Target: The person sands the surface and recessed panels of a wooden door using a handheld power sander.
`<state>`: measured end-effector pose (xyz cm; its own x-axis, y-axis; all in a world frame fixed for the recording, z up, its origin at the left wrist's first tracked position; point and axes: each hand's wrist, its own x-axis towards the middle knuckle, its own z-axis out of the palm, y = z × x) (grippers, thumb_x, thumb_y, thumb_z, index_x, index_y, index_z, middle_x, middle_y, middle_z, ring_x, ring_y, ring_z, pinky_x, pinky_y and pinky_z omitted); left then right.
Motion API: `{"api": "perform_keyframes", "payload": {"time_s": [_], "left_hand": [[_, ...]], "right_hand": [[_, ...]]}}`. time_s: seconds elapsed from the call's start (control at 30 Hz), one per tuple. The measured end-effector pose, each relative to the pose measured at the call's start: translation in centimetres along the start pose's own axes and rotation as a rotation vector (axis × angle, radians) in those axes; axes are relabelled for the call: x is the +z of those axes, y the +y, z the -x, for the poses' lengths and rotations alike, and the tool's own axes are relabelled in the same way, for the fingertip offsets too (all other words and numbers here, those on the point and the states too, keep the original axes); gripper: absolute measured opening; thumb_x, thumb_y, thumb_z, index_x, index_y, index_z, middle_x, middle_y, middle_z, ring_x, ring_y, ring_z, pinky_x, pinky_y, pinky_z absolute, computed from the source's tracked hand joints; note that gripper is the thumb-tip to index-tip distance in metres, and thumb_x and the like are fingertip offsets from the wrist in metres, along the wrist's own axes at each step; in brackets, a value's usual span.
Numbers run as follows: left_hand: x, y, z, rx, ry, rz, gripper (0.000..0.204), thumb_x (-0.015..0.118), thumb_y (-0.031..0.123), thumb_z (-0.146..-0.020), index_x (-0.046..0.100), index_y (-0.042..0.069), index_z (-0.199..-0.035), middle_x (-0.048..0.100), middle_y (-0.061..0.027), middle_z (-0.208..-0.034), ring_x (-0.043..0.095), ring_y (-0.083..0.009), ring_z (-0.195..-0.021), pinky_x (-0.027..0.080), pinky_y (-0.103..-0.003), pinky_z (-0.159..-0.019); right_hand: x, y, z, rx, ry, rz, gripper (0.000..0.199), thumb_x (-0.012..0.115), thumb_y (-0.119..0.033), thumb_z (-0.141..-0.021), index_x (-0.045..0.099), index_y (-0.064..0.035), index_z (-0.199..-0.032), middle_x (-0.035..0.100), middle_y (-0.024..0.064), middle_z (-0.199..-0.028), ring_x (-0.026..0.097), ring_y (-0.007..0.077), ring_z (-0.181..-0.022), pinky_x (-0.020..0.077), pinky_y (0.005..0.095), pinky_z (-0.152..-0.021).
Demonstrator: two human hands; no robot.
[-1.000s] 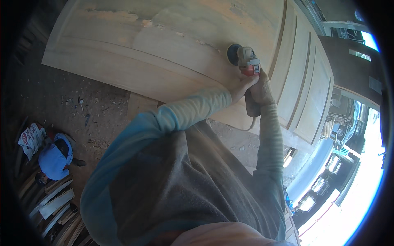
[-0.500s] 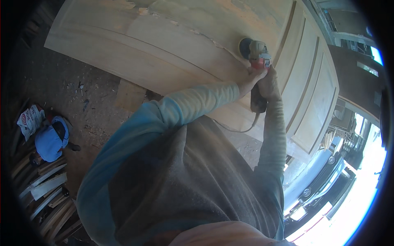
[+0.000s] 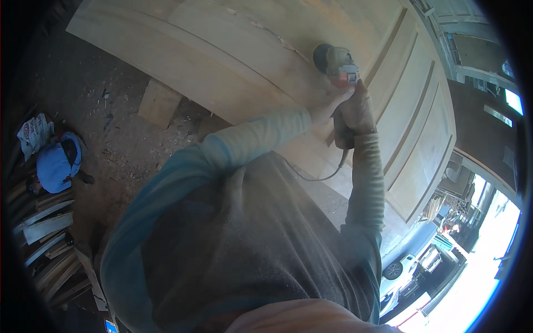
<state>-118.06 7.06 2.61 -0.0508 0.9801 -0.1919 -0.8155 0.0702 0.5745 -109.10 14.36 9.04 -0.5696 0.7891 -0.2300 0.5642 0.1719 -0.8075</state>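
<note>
Gripping a corded power tool (image 3: 340,59) at one o'clock, I have the left hand (image 3: 335,101) clamped near its head and the right hand (image 3: 360,114) wrapped around its body, as my remote view shows. Its round disc (image 3: 320,59) appears to touch the pale wooden panel (image 3: 233,61) across twelve o'clock, though blur leaves contact uncertain. A wood block (image 3: 159,104) lies at ten o'clock.

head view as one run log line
left hand: on beige-and-red power tool | right hand: around its dark grey handle | round dark disc: at pale wooden panel
</note>
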Motion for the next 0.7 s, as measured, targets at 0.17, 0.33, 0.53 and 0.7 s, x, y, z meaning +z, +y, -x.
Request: {"api": "perform_keyframes", "payload": {"time_s": [0.17, 0.33, 0.53, 0.7], "left_hand": [[0.4, 2.0, 1.2, -0.063, 0.063, -0.030, 0.062, 0.067, 0.052, -0.101, 0.050, 0.018, -0.150, 0.058, -0.0034, -0.140, 0.057, -0.0142, -0.126, 0.049, -0.036, -0.102], [1.2, 3.2, 2.2, -0.031, 0.044, 0.025, 0.069, 0.068, 0.058, -0.098, 0.048, 0.019, -0.151, 0.058, -0.0038, -0.142, 0.054, -0.0158, -0.132, 0.047, -0.039, -0.107], [2.4, -0.1, 3.2, 0.116, 0.102, 0.146, 0.068, 0.067, 0.053, -0.099, 0.049, 0.009, -0.148, 0.060, -0.0081, -0.139, 0.056, -0.0211, -0.131, 0.044, -0.038, -0.112], [4.3, -3.3, 1.4, 0.075, 0.099, 0.272, 0.064, 0.068, 0.049, -0.099, 0.051, 0.008, -0.145, 0.063, -0.0101, -0.134, 0.060, -0.0233, -0.127, 0.043, -0.038, -0.113]], "right_hand": [[-0.3, -3.1, -0.6, -0.187, -0.011, 0.317, 0.042, 0.071, -0.021, -0.091, 0.058, 0.0068, -0.119, 0.072, 0.0284, -0.104, 0.074, 0.0421, -0.101, 0.0579, 0.0463, -0.082], [0.0, -4.8, -0.7, 0.081, -0.064, 0.241, 0.044, 0.072, -0.024, -0.091, 0.058, 0.0065, -0.119, 0.073, 0.0269, -0.103, 0.073, 0.0418, -0.106, 0.0556, 0.0468, -0.088], [-0.7, -2.4, -0.1, -0.170, -0.178, 0.362, 0.046, 0.072, -0.029, -0.091, 0.061, 0.0070, -0.118, 0.073, 0.0264, -0.102, 0.074, 0.0348, -0.099, 0.0561, 0.0430, -0.084], [-2.8, 1.9, -0.7, -0.104, -0.131, 0.070, 0.052, 0.076, -0.032, -0.090, 0.060, 0.0085, -0.120, 0.073, 0.0259, -0.106, 0.073, 0.0335, -0.099, 0.0562, 0.0430, -0.083]]}}
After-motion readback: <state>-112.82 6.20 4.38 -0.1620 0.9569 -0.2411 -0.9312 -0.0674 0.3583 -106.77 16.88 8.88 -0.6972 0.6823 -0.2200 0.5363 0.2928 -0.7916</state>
